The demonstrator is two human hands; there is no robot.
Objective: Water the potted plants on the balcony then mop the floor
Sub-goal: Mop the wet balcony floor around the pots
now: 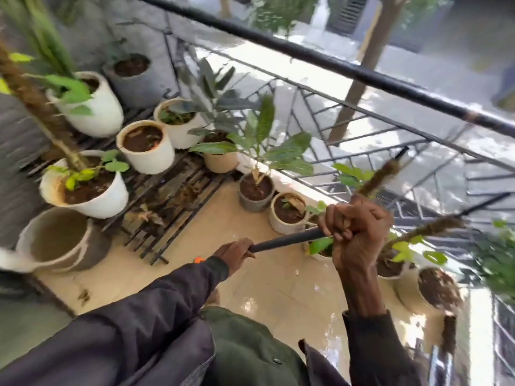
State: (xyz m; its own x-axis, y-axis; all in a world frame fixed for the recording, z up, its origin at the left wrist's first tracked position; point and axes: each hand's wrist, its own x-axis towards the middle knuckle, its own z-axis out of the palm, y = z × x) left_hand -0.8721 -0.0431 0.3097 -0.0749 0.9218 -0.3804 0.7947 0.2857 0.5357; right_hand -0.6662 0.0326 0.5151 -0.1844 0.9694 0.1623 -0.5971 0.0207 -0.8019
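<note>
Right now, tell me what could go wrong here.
1. The handle sits low and close to the floor pots; a wide stroke could tip one over.
2. The floor shines wet in patches, so a slip beside the railing is possible.

Single head-worn wide-angle view, facing forward and steeply down, close above the left hand (pixel 237 253) and right hand (pixel 354 232) on a dark pole (pixel 284 242), balcony floor (pixel 278 291) filling the middle, railing (pixel 334 64) slanting across the top, street beyond, edges blurred
</note>
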